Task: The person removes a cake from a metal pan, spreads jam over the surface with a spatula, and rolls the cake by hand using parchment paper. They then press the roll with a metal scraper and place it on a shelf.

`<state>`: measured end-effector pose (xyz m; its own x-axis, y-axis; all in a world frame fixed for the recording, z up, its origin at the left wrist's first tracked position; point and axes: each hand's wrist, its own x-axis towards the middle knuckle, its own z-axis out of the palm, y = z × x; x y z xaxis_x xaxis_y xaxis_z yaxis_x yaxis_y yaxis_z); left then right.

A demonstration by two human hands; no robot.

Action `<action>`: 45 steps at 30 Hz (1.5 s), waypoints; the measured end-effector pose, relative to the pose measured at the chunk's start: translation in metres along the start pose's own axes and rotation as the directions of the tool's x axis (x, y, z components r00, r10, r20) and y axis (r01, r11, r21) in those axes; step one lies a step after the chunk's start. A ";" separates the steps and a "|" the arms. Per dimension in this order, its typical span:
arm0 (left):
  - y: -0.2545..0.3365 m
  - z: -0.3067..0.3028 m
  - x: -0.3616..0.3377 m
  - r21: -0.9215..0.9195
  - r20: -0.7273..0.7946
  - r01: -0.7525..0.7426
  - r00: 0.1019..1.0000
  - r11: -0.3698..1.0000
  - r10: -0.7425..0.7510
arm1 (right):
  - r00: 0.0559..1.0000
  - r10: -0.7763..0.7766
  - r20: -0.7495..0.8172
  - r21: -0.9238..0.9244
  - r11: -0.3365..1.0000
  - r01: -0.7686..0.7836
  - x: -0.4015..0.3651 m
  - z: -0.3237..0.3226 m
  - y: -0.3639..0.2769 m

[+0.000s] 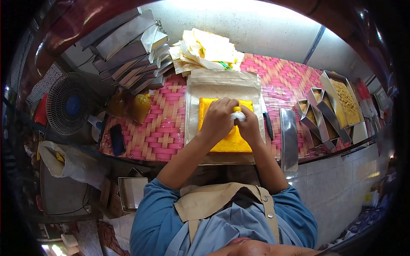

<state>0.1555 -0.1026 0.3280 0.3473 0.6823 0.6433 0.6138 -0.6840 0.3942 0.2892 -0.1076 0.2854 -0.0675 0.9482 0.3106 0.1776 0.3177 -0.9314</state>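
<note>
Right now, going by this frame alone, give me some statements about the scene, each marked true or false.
The left hand and right hand meet over the yellow slab. True.
The fan stands to the person's right. False: it is on the left.
A small white wad sits where the hands meet. True.
The stacked metal trays lie on the yellow slab. False: they are at the far left, off it.

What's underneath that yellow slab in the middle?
Pale brown paper lies under the yellow slab, sticking out on each side. The left hand and the right hand, pinching a white lump, cover the slab's far middle; anything beneath the paper is hidden.
</note>
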 end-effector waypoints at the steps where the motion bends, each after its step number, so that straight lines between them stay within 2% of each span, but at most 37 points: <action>1: -0.003 0.006 -0.003 -0.156 -0.041 0.035 0.998 0.987 -0.042 | 0.999 -0.048 -0.025 -0.036 0.998 0.047 -0.002 0.000 0.003; 2: -0.006 0.010 -0.004 -0.308 -0.077 0.059 0.993 0.949 -0.087 | 0.995 -0.101 -0.025 -0.115 0.989 0.097 -0.005 -0.002 0.003; 3: -0.006 0.012 -0.006 -0.311 -0.079 0.058 0.993 0.949 -0.086 | 0.995 -0.101 -0.025 -0.119 0.988 0.098 -0.006 -0.003 0.004; 5: -0.002 0.014 -0.011 -0.320 -0.088 0.079 0.990 0.944 -0.112 | 0.971 -0.239 0.003 -0.206 0.950 0.234 -0.008 -0.006 0.009; 7: 0.004 0.016 -0.015 -0.317 -0.111 0.086 0.986 0.945 -0.127 | 0.970 -0.244 0.012 -0.184 0.953 0.242 -0.008 -0.010 0.013; 9: 0.007 0.017 -0.017 -0.362 -0.131 0.065 0.984 0.930 -0.120 | 0.936 -0.349 0.053 -0.278 0.895 0.349 -0.008 -0.013 0.014; 10: 0.008 0.020 -0.020 -0.392 -0.147 0.070 0.979 0.917 -0.138 | 0.936 -0.348 0.057 -0.277 0.895 0.350 -0.008 -0.015 0.015; 12: 0.010 0.025 -0.025 -0.431 -0.175 0.039 0.977 0.901 -0.126 | 0.880 -0.465 0.100 -0.314 0.824 0.471 -0.005 -0.018 0.021; 14: 0.006 0.029 -0.032 -0.477 -0.169 -0.011 0.982 0.879 -0.079 | 0.877 -0.467 0.116 -0.309 0.822 0.479 -0.004 -0.019 0.025; 18: 0.011 0.029 -0.046 -0.542 -0.160 -0.002 0.982 0.840 -0.101 | 0.861 -0.482 0.161 -0.302 0.807 0.508 -0.007 -0.018 0.022; 21: 0.012 0.030 -0.057 -0.534 -0.134 0.010 0.986 0.846 -0.096 | 0.877 -0.446 0.181 -0.297 0.825 0.481 -0.012 -0.016 0.021; 32: 0.016 0.032 -0.067 -0.488 -0.135 -0.020 0.990 0.873 -0.053 | 0.850 -0.472 0.233 -0.281 0.805 0.523 -0.007 -0.020 0.036; 34: 0.017 0.032 -0.068 -0.497 -0.149 -0.060 0.989 0.866 -0.017 | 0.870 -0.424 0.252 -0.289 0.825 0.486 -0.007 -0.021 0.038; 45: 0.013 0.028 -0.067 -0.499 -0.123 -0.052 0.992 0.865 -0.011 | 0.898 -0.356 0.257 -0.274 0.865 0.421 0.003 -0.017 0.040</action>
<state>0.1597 -0.1498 0.2715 0.2507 0.6530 0.7147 0.1586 -0.7560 0.6351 0.3124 -0.0920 0.2518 -0.3763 0.7367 0.5619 0.3943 0.6761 -0.6224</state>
